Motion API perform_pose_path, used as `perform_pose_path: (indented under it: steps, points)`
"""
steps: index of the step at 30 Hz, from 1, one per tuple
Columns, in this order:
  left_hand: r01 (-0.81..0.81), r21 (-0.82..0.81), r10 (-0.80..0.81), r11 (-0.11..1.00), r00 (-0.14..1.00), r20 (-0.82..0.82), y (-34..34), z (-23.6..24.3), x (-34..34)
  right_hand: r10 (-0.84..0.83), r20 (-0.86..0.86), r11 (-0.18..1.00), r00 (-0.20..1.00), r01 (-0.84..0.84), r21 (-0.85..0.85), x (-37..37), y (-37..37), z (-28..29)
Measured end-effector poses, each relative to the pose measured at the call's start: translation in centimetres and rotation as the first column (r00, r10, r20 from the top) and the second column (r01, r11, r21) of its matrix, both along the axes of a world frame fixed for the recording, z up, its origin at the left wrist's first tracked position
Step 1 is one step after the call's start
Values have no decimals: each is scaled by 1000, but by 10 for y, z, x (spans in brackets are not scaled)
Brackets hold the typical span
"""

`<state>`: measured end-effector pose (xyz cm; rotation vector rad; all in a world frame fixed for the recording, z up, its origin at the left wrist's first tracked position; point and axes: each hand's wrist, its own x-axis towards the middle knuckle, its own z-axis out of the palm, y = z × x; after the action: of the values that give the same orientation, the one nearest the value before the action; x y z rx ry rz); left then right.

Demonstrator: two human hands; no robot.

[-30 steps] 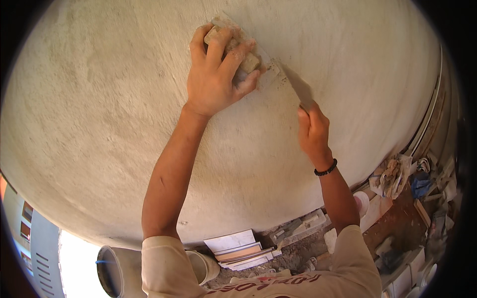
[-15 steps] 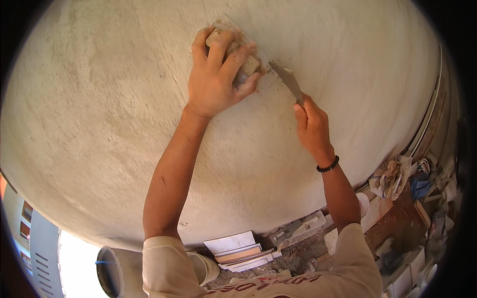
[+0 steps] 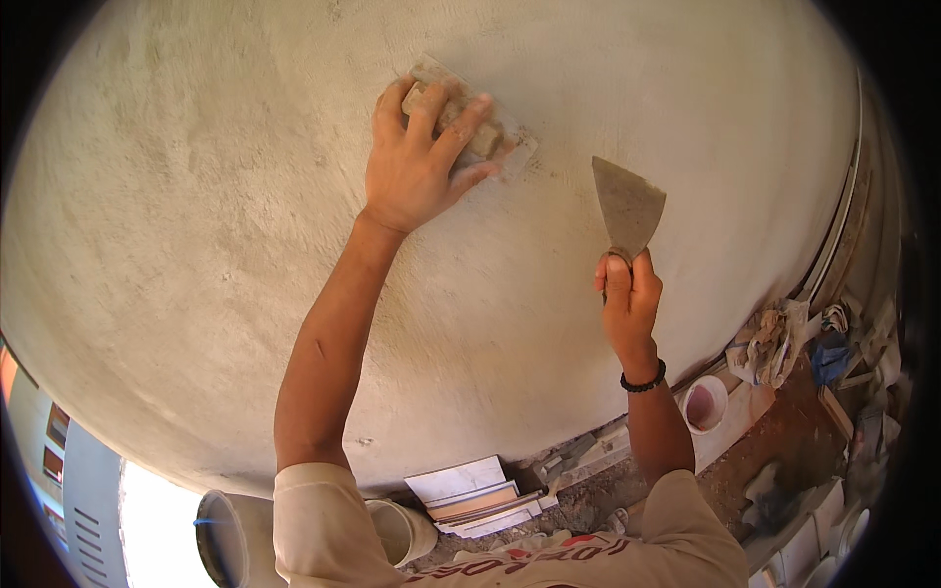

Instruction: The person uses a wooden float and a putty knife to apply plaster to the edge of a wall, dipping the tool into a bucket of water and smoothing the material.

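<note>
My left hand [image 3: 417,162] grips the worn, block-like handle of a plastering float [image 3: 483,142], its thin flat plate laid against the plastered wall [image 3: 510,323]. The fingers curl over the handle from above, while the thumb lies along its lower side. Lower and to the right, my right hand [image 3: 629,304] is closed round the handle of a putty knife [image 3: 629,204]. Its grey, flared blade points up, with the broad face turned toward me, and appears apart from the float. Most of the knife's handle is hidden in my fist.
Along the wall's foot lie stacked tile pieces [image 3: 480,495] and a white bucket [image 3: 704,405]. Larger tubs [image 3: 230,539] stand at the lower left. Crumpled bags [image 3: 774,343] and rubble clutter the right side. Pipes [image 3: 848,211] run up the wall's right edge.
The putty knife has moved away from the float, to the right and down, and its blade has turned to face me. My left hand has shifted slightly down and left with the float.
</note>
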<state>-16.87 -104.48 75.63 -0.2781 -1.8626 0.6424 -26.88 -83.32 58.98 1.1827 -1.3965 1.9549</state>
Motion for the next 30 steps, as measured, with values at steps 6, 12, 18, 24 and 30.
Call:
perform_pose_path:
  steps: [6,12,18,24,30]
  points:
    - [-348,-223,317,910,934,-167,1,6,16,12,197,984,980,-46,172,22,60,-42]
    - [92,603,-318,792,906,279,77,-29,60,-80,218,985,973,45,164,24,122,-59]
    - [-137,744,-707,-654,461,-536,105,-141,83,-59,139,974,988,27,225,49,152,-50]
    - [-307,436,-533,-846,448,-718,112,-215,72,-12,-38,985,999,19,173,89,172,-32]
    - [-304,344,-455,-888,477,-752,131,-236,71,104,-350,855,931,96,509,104,169,-57]
